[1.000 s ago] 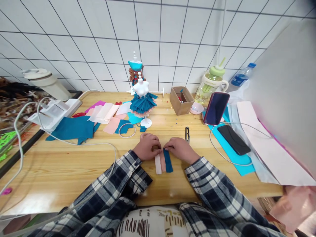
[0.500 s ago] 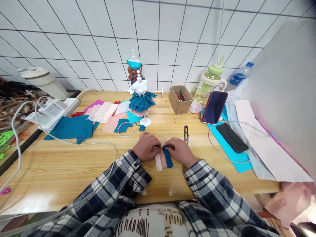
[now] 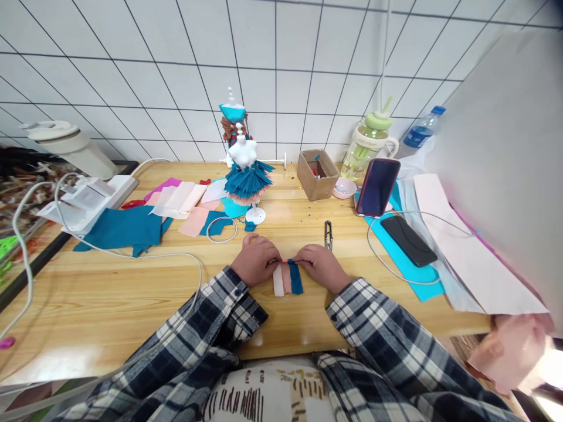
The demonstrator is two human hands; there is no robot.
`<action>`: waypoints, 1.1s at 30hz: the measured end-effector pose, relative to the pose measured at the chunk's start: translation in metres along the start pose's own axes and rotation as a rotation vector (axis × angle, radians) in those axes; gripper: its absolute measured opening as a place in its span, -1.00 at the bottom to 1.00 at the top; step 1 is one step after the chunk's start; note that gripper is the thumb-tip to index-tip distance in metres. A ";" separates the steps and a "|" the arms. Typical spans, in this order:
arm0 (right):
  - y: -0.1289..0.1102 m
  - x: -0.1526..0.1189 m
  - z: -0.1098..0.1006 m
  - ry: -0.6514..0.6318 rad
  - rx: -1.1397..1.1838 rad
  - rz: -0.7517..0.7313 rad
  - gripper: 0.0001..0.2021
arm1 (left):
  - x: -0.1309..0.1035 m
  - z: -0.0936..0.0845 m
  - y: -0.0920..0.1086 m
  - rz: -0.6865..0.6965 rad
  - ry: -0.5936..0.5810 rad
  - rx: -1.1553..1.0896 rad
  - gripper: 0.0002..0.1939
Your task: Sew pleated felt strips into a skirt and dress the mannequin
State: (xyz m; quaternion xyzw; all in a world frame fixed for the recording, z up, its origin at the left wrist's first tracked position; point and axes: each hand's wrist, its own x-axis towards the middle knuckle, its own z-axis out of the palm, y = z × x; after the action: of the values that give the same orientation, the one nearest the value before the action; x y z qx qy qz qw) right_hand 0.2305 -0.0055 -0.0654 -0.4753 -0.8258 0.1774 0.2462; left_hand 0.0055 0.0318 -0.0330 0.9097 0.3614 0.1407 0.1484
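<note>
Between my hands hangs a small piece of layered crepe-like strips point(image 3: 285, 279), white on the left, peach in the middle and dark teal on the right. My left hand point(image 3: 256, 259) pinches its top edge on the white side. On the teal side, my right hand point(image 3: 323, 266) grips the upper corner between thumb and finger. Thread snips point(image 3: 328, 235) lie just beyond my right hand. Behind them stands a small white dress form point(image 3: 243, 151) wearing a pleated teal skirt point(image 3: 249, 180) with a peach underlayer. A second dressed form point(image 3: 233, 113) is partly hidden behind it.
Teal and peach pieces point(image 3: 121, 227) lie at the left beside a power strip point(image 3: 94, 202). A white cable point(image 3: 169, 255) crosses the table. At the right are a cardboard box point(image 3: 317, 176), a propped phone point(image 3: 378, 187), a black phone point(image 3: 409, 241) and a drink bottle point(image 3: 369, 140).
The strips' top edge is now pulled straighter, and the strips hang more upright. My hands stay pinched on it, slightly farther apart. The whole view has shifted a little.
</note>
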 end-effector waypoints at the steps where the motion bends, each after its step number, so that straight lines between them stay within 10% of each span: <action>1: 0.000 -0.001 -0.001 -0.023 -0.021 -0.025 -0.81 | -0.001 0.000 0.001 0.011 0.002 0.012 -0.88; 9: -0.001 -0.009 -0.024 -0.191 -0.053 -0.117 -0.60 | -0.006 -0.008 0.013 0.138 -0.035 0.166 -0.79; 17: -0.018 0.015 -0.023 -0.084 0.002 0.359 -0.79 | -0.005 -0.006 0.015 0.174 -0.012 0.206 -0.79; 25: -0.034 0.023 -0.020 -0.251 -0.188 0.345 -0.88 | -0.007 -0.001 0.012 0.141 0.016 0.146 -0.82; 30: -0.047 0.014 -0.018 -0.197 -0.270 0.219 -0.89 | -0.007 0.003 -0.001 -0.083 0.122 -0.168 -0.48; 33: -0.053 0.008 -0.019 -0.160 -0.287 0.160 -0.84 | -0.005 0.004 -0.007 -0.091 0.054 -0.255 -0.68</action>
State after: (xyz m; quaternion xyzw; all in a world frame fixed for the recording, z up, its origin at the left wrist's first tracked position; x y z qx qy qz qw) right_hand 0.2013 -0.0227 -0.0201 -0.5541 -0.8192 0.1140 0.0946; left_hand -0.0011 0.0322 -0.0402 0.8621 0.3853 0.2029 0.2592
